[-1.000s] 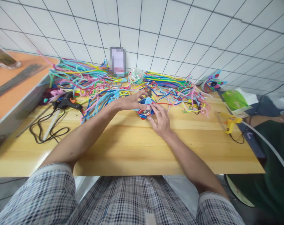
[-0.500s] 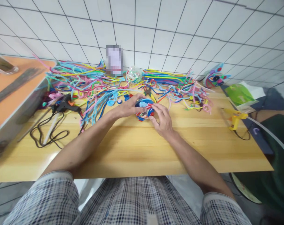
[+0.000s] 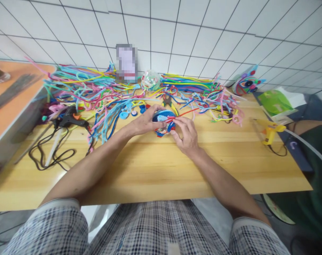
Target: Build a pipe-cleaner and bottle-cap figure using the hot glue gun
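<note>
My left hand point(image 3: 147, 122) is closed around the left side of a round craft piece point(image 3: 163, 114) covered in blue and red pipe cleaners. Its thumb lies across the front of the piece. At the right side, my right hand point(image 3: 186, 134) pinches a red pipe cleaner point(image 3: 189, 112) between thumb and fingers, and its loose end points to the upper right. Part of the craft piece is hidden by my fingers. Just behind it lie pliers with yellow handles point(image 3: 174, 109). Blue button-like discs point(image 3: 123, 115) are to the left of my left hand.
Piles of coloured pipe cleaners point(image 3: 81, 79) line the wall, with a clear ball point(image 3: 150, 80) among them. A black glue gun point(image 3: 70, 118) and its cord lie left, a yellow glue gun point(image 3: 271, 132) right. A finished-looking decorated piece point(image 3: 247, 84) stands back right, near another person's arm point(image 3: 310, 124).
The red pipe cleaner's loose end now shows longer beyond my right hand, pointing right. Both hands stay at the craft piece. The whole view has shifted slightly.
</note>
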`<move>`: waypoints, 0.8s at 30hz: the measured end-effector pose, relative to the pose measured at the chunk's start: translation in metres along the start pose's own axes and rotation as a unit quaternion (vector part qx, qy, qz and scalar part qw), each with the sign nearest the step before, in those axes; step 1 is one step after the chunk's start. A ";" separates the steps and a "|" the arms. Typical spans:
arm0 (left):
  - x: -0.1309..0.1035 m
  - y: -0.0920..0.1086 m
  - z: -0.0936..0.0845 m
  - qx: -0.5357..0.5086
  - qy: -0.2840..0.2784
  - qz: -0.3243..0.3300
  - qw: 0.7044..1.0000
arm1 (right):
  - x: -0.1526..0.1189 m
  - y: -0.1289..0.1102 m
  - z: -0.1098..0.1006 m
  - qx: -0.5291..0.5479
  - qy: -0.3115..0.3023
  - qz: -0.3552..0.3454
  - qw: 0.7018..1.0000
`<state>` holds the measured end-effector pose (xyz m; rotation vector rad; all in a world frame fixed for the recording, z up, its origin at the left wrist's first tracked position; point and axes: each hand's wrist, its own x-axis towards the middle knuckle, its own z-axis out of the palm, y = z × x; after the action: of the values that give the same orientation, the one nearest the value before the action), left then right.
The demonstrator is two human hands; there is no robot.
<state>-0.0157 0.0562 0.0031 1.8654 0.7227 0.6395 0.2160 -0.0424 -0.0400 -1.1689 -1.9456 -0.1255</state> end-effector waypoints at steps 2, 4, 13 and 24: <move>0.000 -0.001 0.000 -0.004 -0.004 -0.007 1.000 | 0.000 -0.001 0.000 -0.008 0.002 -0.008 1.000; 0.000 -0.002 0.000 -0.009 -0.014 -0.014 1.000 | 0.000 -0.001 0.001 -0.015 0.002 -0.018 1.000; 0.000 0.002 0.000 -0.001 -0.004 -0.019 1.000 | -0.001 0.000 -0.001 0.000 -0.009 0.014 1.000; 0.000 0.006 0.001 0.010 -0.003 -0.018 1.000 | -0.001 -0.003 -0.003 0.015 -0.005 -0.012 1.000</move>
<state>-0.0144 0.0536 0.0080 1.8676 0.7602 0.6051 0.2158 -0.0457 -0.0383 -1.1287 -1.9648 -0.1040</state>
